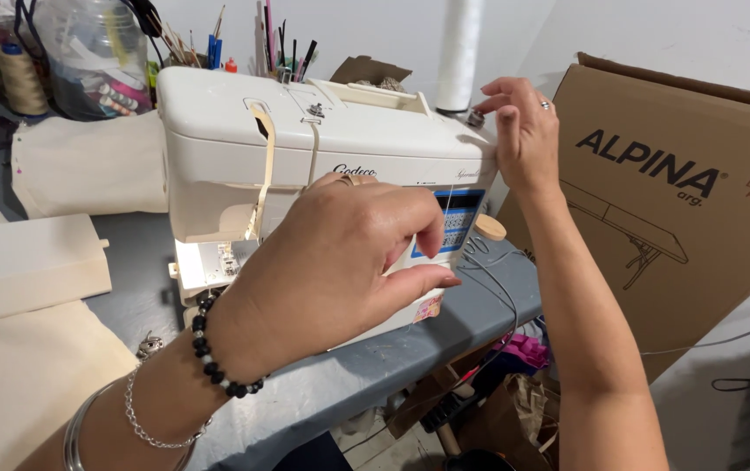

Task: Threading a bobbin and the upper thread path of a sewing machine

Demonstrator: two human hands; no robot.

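A cream sewing machine (244, 144) stands on a grey table (340, 384). My left hand (340, 257), with a bead bracelet at the wrist, is in front of the machine; its thumb and fingers pinch a thin thread (447, 205) that runs up toward the machine's top right. My right hand (523, 131), wearing a ring, rests on the top right corner of the machine, fingertips at a small metal bobbin (476, 116) on the winder. A tall white thread cone (459, 52) stands just behind it.
A large cardboard box (680, 201) leans on the wall at right. Beige fabric pieces (26, 349) lie at left. A plastic jar (91, 57), thread spools and pencil cups stand behind the machine. Cables and bags hang below the table edge.
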